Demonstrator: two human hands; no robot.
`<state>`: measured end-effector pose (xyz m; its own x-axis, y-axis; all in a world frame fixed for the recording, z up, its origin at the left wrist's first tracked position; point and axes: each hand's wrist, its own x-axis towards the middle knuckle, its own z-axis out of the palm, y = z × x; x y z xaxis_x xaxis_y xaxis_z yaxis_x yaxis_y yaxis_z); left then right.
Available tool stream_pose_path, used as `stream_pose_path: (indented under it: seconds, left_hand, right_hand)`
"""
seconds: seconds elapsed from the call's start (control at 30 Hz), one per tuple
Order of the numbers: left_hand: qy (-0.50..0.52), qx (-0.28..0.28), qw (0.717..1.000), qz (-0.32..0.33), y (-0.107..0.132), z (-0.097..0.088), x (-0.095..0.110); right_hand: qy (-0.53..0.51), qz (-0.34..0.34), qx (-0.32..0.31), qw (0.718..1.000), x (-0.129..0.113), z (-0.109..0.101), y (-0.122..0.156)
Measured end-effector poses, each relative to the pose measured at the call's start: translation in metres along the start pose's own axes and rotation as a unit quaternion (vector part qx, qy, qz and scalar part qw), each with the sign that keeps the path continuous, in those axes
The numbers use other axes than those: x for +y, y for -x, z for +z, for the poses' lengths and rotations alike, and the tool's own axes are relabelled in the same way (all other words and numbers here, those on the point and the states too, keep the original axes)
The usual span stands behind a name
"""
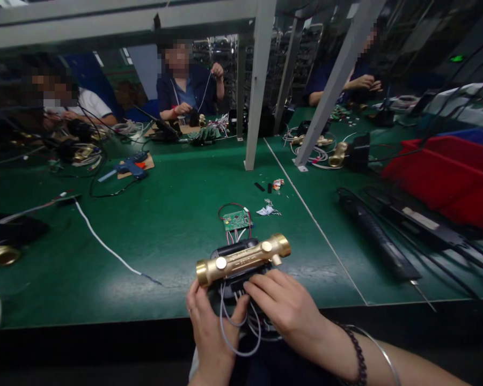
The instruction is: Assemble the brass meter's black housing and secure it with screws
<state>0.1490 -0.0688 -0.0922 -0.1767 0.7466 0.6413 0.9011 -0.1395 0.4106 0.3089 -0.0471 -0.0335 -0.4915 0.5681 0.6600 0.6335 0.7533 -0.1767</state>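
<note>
A brass pipe fitting (243, 260) with threaded ends lies tilted across a black plastic housing (238, 281) near the table's front edge. My left hand (213, 327) grips the housing from below left, its thumb by the grey cable (241, 355) that loops down. My right hand (287, 303) is closed against the housing's near right side, fingertips by the cable's entry; what they pinch, if anything, is hidden. Just beyond the housing, a green circuit board (237, 220) rests on the table, joined by red and white wires.
On the right lie a black electric screwdriver (376, 236) and a red bin (446, 177). A blue glue gun (132, 165) sits further left. Small screws and scraps (269, 209) lie beyond the board. Metal posts (260, 86) rise from the table; several co-workers sit opposite.
</note>
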Motion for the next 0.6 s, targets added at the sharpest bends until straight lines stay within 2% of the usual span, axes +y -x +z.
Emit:
stream_pose_path:
  seconds: [0.07, 0.13, 0.2, 0.27, 0.47, 0.6]
  left_hand:
    - [0.016, 0.06, 0.998, 0.028, 0.001, 0.0, 0.003]
    - [0.034, 0.092, 0.991, 0.086, -0.002, -0.001, 0.006]
    - [0.04, 0.093, 0.985, 0.142, -0.005, -0.003, 0.006]
    - [0.049, 0.077, 0.981, 0.17, -0.009, -0.005, 0.005]
    - [0.079, 0.07, 0.974, 0.2, -0.017, -0.002, -0.002]
    - [0.073, 0.071, 0.969, 0.224, -0.016, 0.001, -0.011]
  right_hand:
    - [0.015, 0.01, -0.007, 1.0, -0.005, 0.0, -0.001]
    - [0.03, 0.022, -0.006, 0.999, -0.009, 0.001, -0.001]
    - [0.039, 0.041, 0.005, 0.998, -0.013, 0.003, 0.001]
    - [0.035, 0.067, 0.023, 0.997, -0.014, 0.006, 0.004]
    - [-0.074, 0.103, 0.076, 0.989, -0.007, 0.016, 0.03]
    - [-0.035, 0.121, 0.097, 0.987, -0.012, 0.027, 0.04]
